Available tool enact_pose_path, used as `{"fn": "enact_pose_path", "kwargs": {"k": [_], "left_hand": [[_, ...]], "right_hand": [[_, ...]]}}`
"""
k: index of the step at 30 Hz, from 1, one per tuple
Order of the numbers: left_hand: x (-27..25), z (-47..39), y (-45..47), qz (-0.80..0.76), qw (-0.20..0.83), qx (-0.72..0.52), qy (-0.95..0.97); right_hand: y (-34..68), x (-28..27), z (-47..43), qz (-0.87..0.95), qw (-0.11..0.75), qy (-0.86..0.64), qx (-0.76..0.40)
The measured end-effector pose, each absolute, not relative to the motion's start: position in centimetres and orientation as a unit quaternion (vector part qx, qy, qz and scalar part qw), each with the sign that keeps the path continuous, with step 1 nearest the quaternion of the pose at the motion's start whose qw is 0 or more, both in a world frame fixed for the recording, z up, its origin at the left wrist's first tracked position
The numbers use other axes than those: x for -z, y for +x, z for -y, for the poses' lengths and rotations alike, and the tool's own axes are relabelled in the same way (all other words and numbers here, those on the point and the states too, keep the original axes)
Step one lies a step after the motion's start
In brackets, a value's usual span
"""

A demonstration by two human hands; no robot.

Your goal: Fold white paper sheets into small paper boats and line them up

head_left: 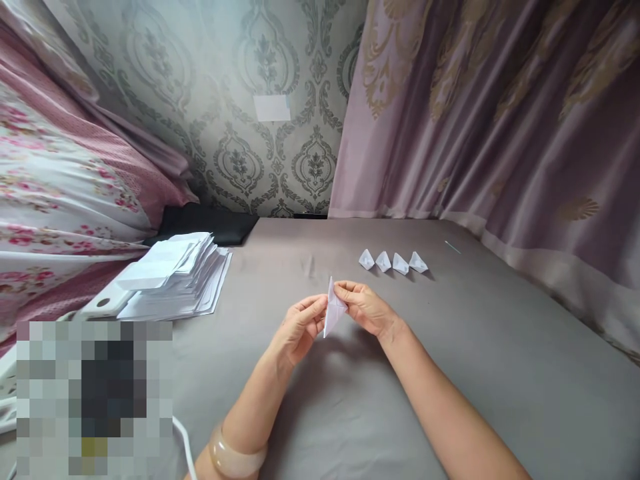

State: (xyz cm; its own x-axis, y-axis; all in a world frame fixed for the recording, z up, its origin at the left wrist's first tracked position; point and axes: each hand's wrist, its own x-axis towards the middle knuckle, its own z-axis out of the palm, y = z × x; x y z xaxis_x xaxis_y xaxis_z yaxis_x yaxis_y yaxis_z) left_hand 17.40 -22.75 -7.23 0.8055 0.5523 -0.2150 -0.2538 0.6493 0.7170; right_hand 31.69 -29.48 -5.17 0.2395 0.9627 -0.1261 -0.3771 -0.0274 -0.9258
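A small piece of folded white paper (334, 312) is held up above the grey-covered table (400, 360), its pointed end upward. My left hand (303, 327) pinches its left edge between thumb and fingers. On the opposite side, my right hand (364, 305) grips the same paper with thumb and fingertips. Beyond my right hand, several folded paper boats (383, 261) stand in a row on the cloth.
A tall stack of white paper (175, 283) lies at the left, with a black flat item (227, 228) behind it. A white cable (184, 440) runs near my left forearm. A thin white strip (453, 247) lies at the back right. Curtains (480, 120) hang along the right.
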Motion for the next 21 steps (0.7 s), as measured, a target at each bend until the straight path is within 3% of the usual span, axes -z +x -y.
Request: {"fn": "enact_pose_path", "kwargs": {"k": [10, 15, 21], "left_hand": [[7.2, 22.9, 17.6, -0.256, 0.847, -0.231, 0.404], [7.7, 23.0, 17.9, -0.268, 0.716, -0.31, 0.565], [7.9, 23.0, 17.8, -0.174, 0.748, -0.226, 0.599]], "right_hand": [[32.0, 7.0, 29.6, 0.281, 0.642, -0.433, -0.567], [31.8, 6.9, 30.0, 0.356, 0.628, -0.543, -0.43], [31.2, 6.1, 30.4, 0.452, 0.583, -0.581, -0.344]]}}
